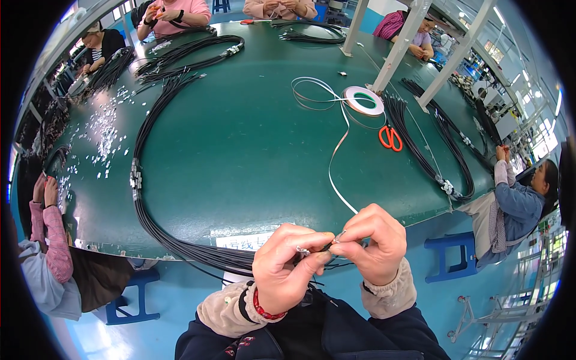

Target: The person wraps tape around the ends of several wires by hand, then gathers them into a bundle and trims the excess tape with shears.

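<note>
Close in front of me, my left hand [286,264] is closed in a pinch on a black cable [327,246], and a small silvery piece [303,251] shows between its fingers. My right hand [377,243] pinches at the same spot, its fingertips almost touching the left ones. What it grips is too small and covered to make out. A narrow white tape strip [343,198] runs from the tape roll [363,101] down to behind my right hand. A bundle of black cables [180,245] curves along the table's left side and passes under my left hand.
Red-handled scissors [390,138] lie beside the roll on the green table [252,138]. More cable bundles [429,150] lie right and at the back. Small silvery pieces [105,135] are scattered left. Pale posts [401,48] rise from the table. Several people work around it; blue stools [450,257] stand nearby.
</note>
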The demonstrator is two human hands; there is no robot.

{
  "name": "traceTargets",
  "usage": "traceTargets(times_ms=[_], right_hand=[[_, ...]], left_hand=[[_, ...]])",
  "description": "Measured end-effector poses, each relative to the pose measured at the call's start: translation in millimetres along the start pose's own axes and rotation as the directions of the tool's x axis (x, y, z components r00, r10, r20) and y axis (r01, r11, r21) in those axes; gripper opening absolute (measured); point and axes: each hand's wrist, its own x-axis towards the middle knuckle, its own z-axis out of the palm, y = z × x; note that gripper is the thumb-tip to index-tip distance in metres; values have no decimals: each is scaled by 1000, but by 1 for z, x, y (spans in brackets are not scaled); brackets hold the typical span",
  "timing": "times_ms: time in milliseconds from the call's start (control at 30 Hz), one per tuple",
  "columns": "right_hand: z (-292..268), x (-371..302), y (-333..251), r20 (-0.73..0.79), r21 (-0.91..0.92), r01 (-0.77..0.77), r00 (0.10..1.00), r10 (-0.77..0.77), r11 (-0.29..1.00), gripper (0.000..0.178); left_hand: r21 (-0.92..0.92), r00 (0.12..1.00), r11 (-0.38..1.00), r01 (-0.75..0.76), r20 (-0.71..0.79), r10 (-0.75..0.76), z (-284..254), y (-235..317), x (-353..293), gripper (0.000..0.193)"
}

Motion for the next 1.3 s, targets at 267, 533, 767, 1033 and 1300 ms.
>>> traceTargets(times_ms=[267, 533, 767, 1033, 1300], right_hand=[[0, 0, 3, 11, 6, 23, 1000, -23, 1000, 18], [0, -3, 2, 0, 62, 58, 998, -59, 996, 16], [-1, -5, 0, -4, -16, 25, 1000, -25, 1000, 15], [-2, -4, -7, -39, -101, 2, 999, -6, 995, 17], [-4, -2, -6, -31, -178, 32, 999, -38, 984, 20]], left_hand=[[-63, 997, 995, 79, 8, -79, -1, 4, 1, 15], [-120, 991, 985, 120, -47, -127, 3, 7, -2, 15], [395, 969, 888, -236, 23, 247, 0, 6, 9, 18], [314, 992, 949, -30, -107, 67, 5, 4, 0, 17], [176, 994, 982, 63, -99, -46, 5, 6, 2, 11]])
